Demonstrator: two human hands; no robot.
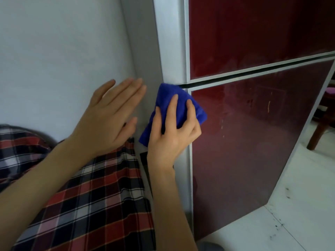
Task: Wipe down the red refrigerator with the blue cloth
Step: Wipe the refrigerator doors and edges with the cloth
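L hand (108, 120): bare, nails short | R hand (172, 136): same | forearms (45, 178): bare to frame edge | plaid cloth (101, 196) below arms: worn or not, can't tell

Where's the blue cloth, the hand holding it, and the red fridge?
blue cloth (165, 96), head view, top fold above the fingertips.
right hand (172, 142), head view, back of the hand.
red fridge (244, 142), head view, middle of the lower door panel.

Two hands (110, 122) (172, 140), one blue cloth (167, 95), one red refrigerator (253, 37).
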